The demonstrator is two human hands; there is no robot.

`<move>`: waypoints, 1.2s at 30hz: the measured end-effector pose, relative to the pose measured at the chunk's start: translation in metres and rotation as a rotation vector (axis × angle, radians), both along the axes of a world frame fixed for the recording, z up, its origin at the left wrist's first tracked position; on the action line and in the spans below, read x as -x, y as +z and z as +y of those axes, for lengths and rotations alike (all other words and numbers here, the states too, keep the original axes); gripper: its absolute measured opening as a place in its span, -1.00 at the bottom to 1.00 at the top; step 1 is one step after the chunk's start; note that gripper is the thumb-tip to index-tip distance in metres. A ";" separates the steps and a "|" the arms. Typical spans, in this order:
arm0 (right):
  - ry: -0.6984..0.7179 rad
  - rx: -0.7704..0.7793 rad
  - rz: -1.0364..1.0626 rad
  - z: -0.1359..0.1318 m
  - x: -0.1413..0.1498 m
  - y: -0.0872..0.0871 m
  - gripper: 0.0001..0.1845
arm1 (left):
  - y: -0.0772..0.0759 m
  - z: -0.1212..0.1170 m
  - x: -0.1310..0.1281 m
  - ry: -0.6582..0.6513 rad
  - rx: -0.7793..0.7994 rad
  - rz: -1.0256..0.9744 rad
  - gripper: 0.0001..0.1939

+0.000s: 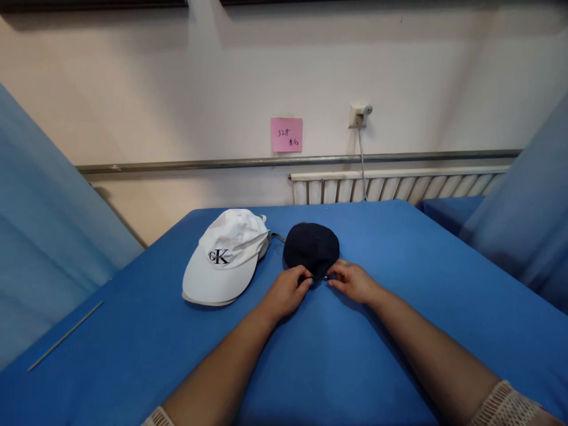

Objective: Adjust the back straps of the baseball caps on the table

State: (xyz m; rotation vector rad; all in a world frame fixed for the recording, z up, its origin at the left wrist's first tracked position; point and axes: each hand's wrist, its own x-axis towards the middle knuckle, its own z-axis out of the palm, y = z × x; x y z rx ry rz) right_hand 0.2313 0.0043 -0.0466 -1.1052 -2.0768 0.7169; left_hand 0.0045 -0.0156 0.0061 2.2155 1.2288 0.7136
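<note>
A dark navy cap (312,245) lies on the blue-covered bed, its crown toward the far side and its back strap facing me. Pinched at the left end of that strap are the fingers of my left hand (288,291). My right hand (354,282) grips the strap's other side, where a small shiny bit, perhaps a buckle, shows between the hands. To the left rests a white cap (231,245) with black letters on its front; the edge of another cap seems to show under it. A thin dark strap (277,237) sticks out from behind it toward the navy cap.
A thin stick (65,336) lies on the blue sheet (151,355) at the left. Blue curtains (53,236) hang on both sides. Behind the bed are a radiator (390,186), a metal rail (213,164), a pink note (286,135) and a plugged socket (356,116).
</note>
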 end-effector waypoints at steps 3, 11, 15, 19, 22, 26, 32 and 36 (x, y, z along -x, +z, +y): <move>-0.064 -0.003 -0.111 0.000 0.007 0.002 -0.95 | 0.000 0.000 -0.001 -0.007 -0.003 -0.017 -0.86; -0.095 0.045 -0.131 -0.002 0.012 0.004 -0.93 | -0.001 -0.001 -0.002 0.029 0.074 -0.095 -0.82; 0.076 0.285 0.177 -0.010 -0.008 0.019 -0.82 | 0.001 -0.003 -0.006 0.071 0.300 -0.435 -0.78; 0.076 0.284 0.324 -0.017 -0.018 0.038 -0.73 | 0.012 -0.008 -0.008 0.113 0.339 -0.641 -0.75; 0.038 0.274 0.403 -0.018 -0.014 0.043 -0.68 | 0.020 -0.012 -0.006 0.140 0.320 -0.693 -0.75; -0.016 0.306 0.535 -0.018 -0.002 0.040 -0.63 | 0.021 -0.015 -0.005 0.106 0.316 -0.669 -0.78; -0.043 0.349 0.613 -0.021 0.014 0.035 -0.58 | 0.008 -0.014 -0.010 0.086 0.301 -0.615 -0.76; -0.081 0.306 0.608 -0.026 0.023 0.032 -0.61 | 0.000 -0.012 -0.012 0.103 0.266 -0.572 -0.74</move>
